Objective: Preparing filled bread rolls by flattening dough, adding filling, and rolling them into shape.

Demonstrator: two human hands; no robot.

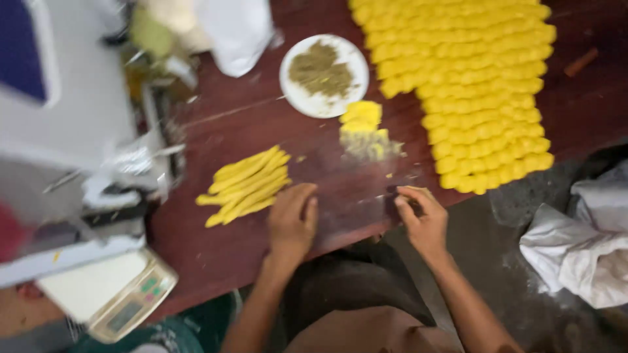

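Note:
My left hand (292,220) rests palm down on the dark red table (222,248), fingers together, just right of a pile of yellow dough strips (245,184). My right hand (422,219) is at the table's near edge with fingertips pinched on a small yellow dough piece (418,191), barely visible. A lump of yellow dough (361,116) with crumbs lies ahead between the hands. Beyond it stands a white plate (297,91) of greenish-brown filling. Rows of shaped yellow pieces (481,85) cover the right of the table. The view is motion-blurred.
A white weighing scale (121,297) sits at the lower left beside a white machine (59,131). White bags (239,33) lie at the far edge. A white sack (582,248) lies on the grey floor at the right.

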